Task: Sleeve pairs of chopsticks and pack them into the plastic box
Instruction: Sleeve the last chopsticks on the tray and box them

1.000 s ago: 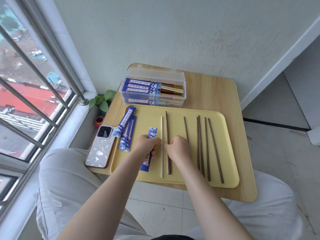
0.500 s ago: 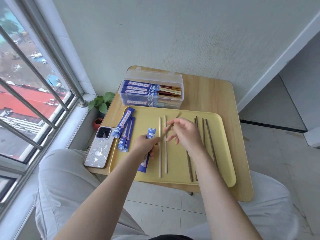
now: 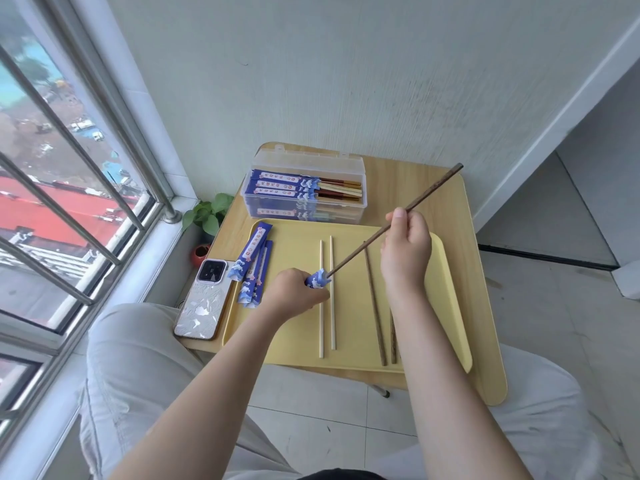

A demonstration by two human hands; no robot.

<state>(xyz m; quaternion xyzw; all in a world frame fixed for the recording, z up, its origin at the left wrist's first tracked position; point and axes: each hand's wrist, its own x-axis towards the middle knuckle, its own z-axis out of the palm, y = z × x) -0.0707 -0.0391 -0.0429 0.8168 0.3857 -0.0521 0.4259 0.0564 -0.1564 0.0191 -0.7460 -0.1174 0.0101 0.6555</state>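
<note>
Over the yellow tray (image 3: pixel 446 271), right hand (image 3: pixel 405 251) pinches dark chopsticks (image 3: pixel 412 206) mid-shaft, tilted, tip meeting the mouth of a blue sleeve (image 3: pixel 318 279). Left hand (image 3: pixel 294 294) has fingers curled round that sleeve. Two pale chopsticks (image 3: pixel 327 306) and two dark ones (image 3: pixel 375 313) lie on tray. Spare sleeves (image 3: pixel 252 261) at tray's left edge. Plastic box (image 3: pixel 306 188) behind tray holds sleeved pairs. Phone (image 3: pixel 202 299) left of tray.

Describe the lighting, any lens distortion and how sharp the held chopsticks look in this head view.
Head view: soft daylight from the window on the left, with no hard shadows on the yellow tray; wide-angle lens bows the window bars and the wall corner; the dark chopsticks in the right hand look slightly soft towards the far end, while the blue sleeve in the left hand stays fairly crisp.
</note>
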